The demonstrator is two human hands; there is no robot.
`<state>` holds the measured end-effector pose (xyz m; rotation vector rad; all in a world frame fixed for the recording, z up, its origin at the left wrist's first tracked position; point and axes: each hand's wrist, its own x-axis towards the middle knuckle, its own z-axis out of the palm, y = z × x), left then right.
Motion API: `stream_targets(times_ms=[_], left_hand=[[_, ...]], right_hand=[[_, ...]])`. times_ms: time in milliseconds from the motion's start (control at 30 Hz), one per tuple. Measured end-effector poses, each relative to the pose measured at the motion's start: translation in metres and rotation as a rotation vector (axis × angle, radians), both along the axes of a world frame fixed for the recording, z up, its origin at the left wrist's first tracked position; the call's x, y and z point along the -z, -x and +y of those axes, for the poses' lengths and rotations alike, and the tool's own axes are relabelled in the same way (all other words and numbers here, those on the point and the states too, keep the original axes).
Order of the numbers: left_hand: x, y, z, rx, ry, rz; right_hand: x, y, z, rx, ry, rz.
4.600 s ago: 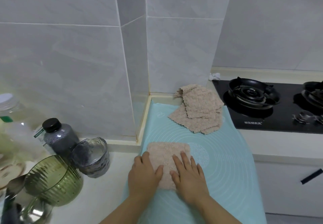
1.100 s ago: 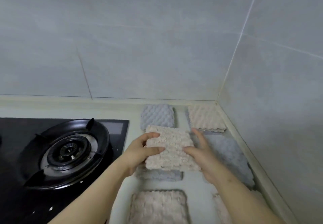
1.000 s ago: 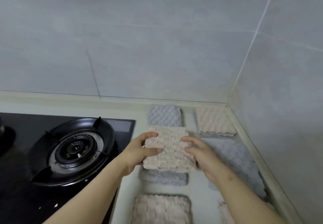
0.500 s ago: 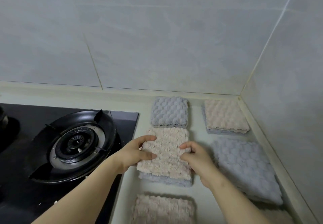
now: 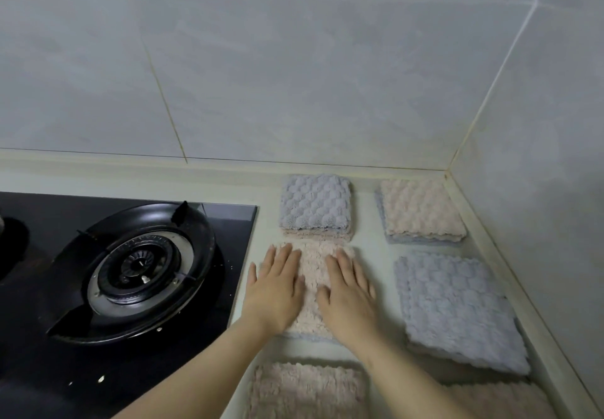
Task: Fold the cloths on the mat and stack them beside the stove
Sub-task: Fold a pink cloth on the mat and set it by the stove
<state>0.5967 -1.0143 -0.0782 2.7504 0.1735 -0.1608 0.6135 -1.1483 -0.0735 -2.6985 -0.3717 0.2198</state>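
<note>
A folded beige cloth of bumpy fleece [image 5: 315, 283] lies square on a grey folded cloth on the pale worktop [image 5: 371, 222], just right of the black glass stove [image 5: 137, 274]. The left hand [image 5: 276, 287] and right hand [image 5: 349, 291] press it flat with straight fingers.

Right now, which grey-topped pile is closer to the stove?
The smaller grey-topped pile, at the back wall beside the stove; the larger grey-topped pile lies near the right wall.
</note>
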Motion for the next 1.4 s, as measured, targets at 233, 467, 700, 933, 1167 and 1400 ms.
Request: stream_targets(times_ms=[233, 467, 700, 933, 1167, 1400], left_hand=[[0.020, -0.001, -0.004, -0.042, -0.119, -0.046], [0.023, -0.001, -0.005, -0.038, -0.119, -0.069], [0.024, -0.002, -0.006, -0.050, -0.109, -0.092], [0.025, -0.001, -0.007, -0.088, -0.099, -0.100], [0.013, 0.003, -0.008, -0.122, -0.074, 0.011], [-0.035, 0.057, 0.019, -0.338, 0.397, -0.381]], right_hand=[[0.022, -0.004, 0.005, 0.049, 0.079, -0.007], [0.025, -0.004, 0.004, 0.052, 0.036, -0.021], [0.037, -0.005, 0.007, 0.104, 0.081, -0.152], [0.039, -0.007, 0.008, 0.103, 0.087, -0.197], [0.016, -0.003, 0.003, 0.005, 0.124, -0.007], [-0.044, 0.036, 0.042, -0.078, -0.052, -0.143]])
